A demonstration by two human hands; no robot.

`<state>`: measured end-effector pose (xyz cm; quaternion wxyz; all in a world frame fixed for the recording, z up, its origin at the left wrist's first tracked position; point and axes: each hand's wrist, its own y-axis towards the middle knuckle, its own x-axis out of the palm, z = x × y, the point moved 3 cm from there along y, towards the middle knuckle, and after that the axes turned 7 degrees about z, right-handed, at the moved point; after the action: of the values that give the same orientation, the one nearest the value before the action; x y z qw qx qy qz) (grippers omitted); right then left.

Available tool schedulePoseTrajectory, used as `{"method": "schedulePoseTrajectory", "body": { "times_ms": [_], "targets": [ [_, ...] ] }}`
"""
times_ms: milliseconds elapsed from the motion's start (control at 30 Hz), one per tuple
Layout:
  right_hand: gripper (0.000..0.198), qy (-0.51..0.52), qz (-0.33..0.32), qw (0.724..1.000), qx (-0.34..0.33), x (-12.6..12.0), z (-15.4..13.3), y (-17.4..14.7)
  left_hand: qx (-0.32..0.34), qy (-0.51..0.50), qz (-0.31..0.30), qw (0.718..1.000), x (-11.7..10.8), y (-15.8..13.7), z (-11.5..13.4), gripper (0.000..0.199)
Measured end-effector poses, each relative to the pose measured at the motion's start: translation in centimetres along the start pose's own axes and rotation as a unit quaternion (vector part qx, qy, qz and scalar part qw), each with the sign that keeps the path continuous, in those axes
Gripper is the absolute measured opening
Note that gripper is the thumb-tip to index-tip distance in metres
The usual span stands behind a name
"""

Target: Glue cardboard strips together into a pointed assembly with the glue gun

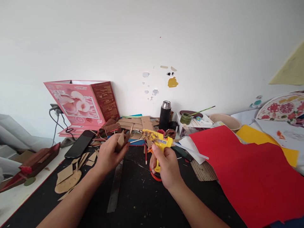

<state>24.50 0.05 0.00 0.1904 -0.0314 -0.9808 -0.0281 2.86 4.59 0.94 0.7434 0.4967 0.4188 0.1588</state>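
Right hand (168, 164) wrapped round glue gun (163, 144), left hand (108, 153) pinching cardboard (121, 140) near gun's tip; drifting closer could burn fingers.

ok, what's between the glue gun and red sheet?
Head view: the glue stick jutting from the glue gun crosses toward the red sheet; white paper and a dark green object lie behind it.
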Motion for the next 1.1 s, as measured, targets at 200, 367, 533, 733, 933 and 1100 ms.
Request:
{"method": "schedulePoseTrajectory", "body": {
  "times_ms": [200, 367, 533, 733, 933, 1100],
  "targets": [
    [0.065, -0.031, 0.034, 0.999, -0.003, -0.02, -0.71, -0.28, 0.062, 0.001, -0.008, 0.998, -0.14, 0.26, 0.64, 0.009],
    [0.066, -0.044, 0.046, 0.998, -0.004, 0.02, -0.66, -0.48, 0.061, 0.005, -0.005, 0.998, -0.14, 0.11, 0.67, 0.01],
    [0.067, -0.023, 0.057, 0.998, 0.003, -0.07, -0.76, -0.3, 0.058, 0.002, -0.014, 0.998, -0.11, 0.05, 0.78, 0.011],
    [0.068, -0.042, 0.056, 0.998, 0.004, -0.05, -0.76, -0.4, 0.063, -0.014, -0.014, 0.998, -0.15, 0.1, 1.02, 0.009],
    [0.067, -0.05, 0.054, 0.997, -0.005, -0.08, -0.71, -0.4, 0.046, -0.02, -0.025, 0.998, -0.1, -0.16, 0.88, 0.012],
    [0.066, -0.046, 0.057, 0.997, -0.005, -0.09, -0.76, -0.45, 0.028, -0.025, -0.028, 0.999, -0.03, -0.33, 0.72, 0.015]
  ]
}}
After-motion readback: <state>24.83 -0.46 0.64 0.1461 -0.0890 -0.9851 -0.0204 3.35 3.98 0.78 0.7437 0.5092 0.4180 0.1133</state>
